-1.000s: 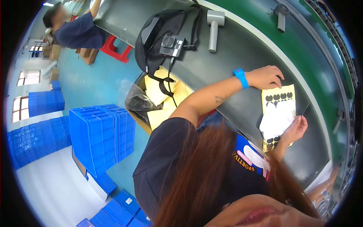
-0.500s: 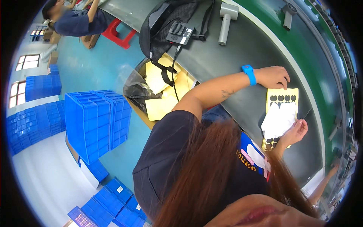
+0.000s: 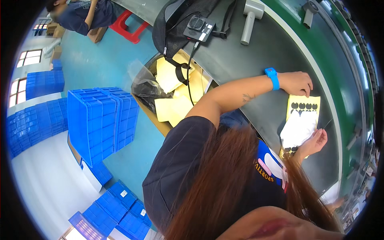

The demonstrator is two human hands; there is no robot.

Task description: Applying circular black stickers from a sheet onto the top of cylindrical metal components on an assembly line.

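The yellow sticker sheet (image 3: 303, 116) lies on the tabletop (image 3: 256, 60), long axis twelve to six. The left hand (image 3: 296, 83) pins its twelve o'clock edge, fingers flat; the right hand (image 3: 314, 142) pinches the six o'clock end.

Both hands forward, left hand (image 3: 295, 83) palm-down, right hand (image 3: 314, 142) fingers curled.

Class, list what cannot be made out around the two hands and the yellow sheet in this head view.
- Yellow sheet, head view: middle hidden under the white paper.
- Right hand: whether its fingertips pinch the paper is too small to tell.
- Left hand: fingertips on the sheet's top edge, grip unclear.
- Black dots: shape too small.
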